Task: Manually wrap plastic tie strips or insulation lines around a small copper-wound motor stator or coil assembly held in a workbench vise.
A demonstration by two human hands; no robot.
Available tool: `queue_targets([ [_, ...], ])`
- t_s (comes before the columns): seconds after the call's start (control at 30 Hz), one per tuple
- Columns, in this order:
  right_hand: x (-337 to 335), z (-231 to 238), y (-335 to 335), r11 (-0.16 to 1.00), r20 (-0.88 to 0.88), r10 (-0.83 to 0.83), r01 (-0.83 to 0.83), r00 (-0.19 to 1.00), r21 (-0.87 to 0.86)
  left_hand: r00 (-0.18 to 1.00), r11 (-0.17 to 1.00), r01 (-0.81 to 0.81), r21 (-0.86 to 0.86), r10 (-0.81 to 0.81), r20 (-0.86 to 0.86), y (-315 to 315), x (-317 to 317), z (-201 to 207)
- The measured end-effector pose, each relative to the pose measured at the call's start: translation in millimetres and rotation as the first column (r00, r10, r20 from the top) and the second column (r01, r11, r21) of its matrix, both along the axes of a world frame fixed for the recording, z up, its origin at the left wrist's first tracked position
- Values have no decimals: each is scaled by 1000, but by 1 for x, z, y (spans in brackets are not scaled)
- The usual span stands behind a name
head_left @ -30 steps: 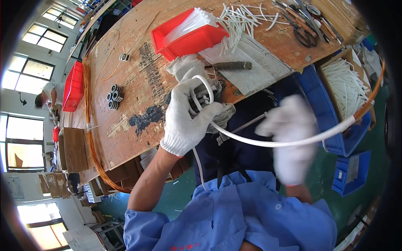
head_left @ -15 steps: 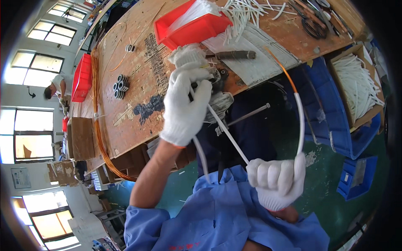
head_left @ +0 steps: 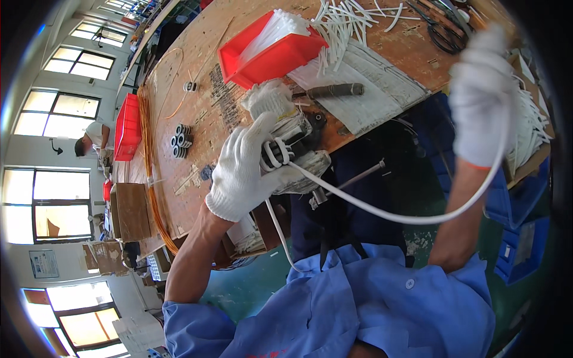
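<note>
My left hand (head_left: pixel 239 170), in a white knit glove, curls thumb and fingers about a black ring core (head_left: pixel 270 156) wound with a few turns of white-sleeved wire (head_left: pixel 412 219). The core sits against a bench vise (head_left: pixel 307 134) padded with white cloth at the table edge. One length of wire sweeps in a wide arc from the core to my right hand (head_left: pixel 483 101), raised at the far right. That gloved hand is smeared by motion, but the wire runs into it. A shorter wire tail hangs below my left hand.
Behind the vise stands a red bin (head_left: pixel 268 51) of white sleeves, with loose ones beside it. A dark-handled tool (head_left: pixel 335 90) lies on a white sheet. Scissors (head_left: pixel 444 37) lie at the back right. Grey rings (head_left: pixel 181 141) and a copper wire bundle (head_left: pixel 152 179) rest left.
My right hand has swung up and far to the right, drawing the wire into a long arc. My left hand has shifted slightly down and left, uncovering the wound core.
</note>
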State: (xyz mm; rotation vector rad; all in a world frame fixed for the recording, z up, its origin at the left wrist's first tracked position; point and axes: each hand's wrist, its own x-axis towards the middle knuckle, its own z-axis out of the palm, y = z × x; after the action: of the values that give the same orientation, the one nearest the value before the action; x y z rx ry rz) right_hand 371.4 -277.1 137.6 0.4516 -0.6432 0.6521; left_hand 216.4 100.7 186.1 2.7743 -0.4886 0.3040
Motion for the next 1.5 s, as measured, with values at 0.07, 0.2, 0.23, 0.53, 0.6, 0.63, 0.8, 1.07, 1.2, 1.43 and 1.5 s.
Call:
queue_targets([
  [0.07,-20,-3,57,810,23,-368,333,929,-483,999,1000,-23,-14,22,-29,1,0,-1],
  [0.2,-50,3,134,-166,749,-414,766,518,-621,983,993,50,107,-68,170,3,3,-7],
  [0.23,-48,1,145,-234,758,-432,751,489,-618,958,976,127,176,-167,234,-1,6,-3],
  [0.53,-3,40,185,-278,845,45,819,533,-501,781,894,383,234,-449,434,-41,37,27],
  [0.6,2,49,189,-206,833,194,851,519,-482,853,927,295,231,-364,374,-58,40,58],
  [0.63,3,49,199,-160,823,271,866,500,-474,898,945,221,240,-294,328,-59,39,66],
  [0.8,-11,55,212,-14,737,581,910,345,-414,996,999,-32,35,29,80,-78,68,102],
  [1.07,-96,-13,149,-419,638,-427,485,641,-768,960,896,-150,-418,30,-280,-30,89,54],
  [1.2,-189,-48,146,-411,873,-260,771,412,-486,901,897,-237,-373,60,-430,-33,90,43],
  [1.43,-180,-44,186,-419,970,-168,878,178,-234,881,889,-265,-373,66,-468,-19,86,42],
  [1.5,-197,-40,149,-126,676,-316,677,665,-725,900,912,-201,-357,29,-434,-17,74,44],
])
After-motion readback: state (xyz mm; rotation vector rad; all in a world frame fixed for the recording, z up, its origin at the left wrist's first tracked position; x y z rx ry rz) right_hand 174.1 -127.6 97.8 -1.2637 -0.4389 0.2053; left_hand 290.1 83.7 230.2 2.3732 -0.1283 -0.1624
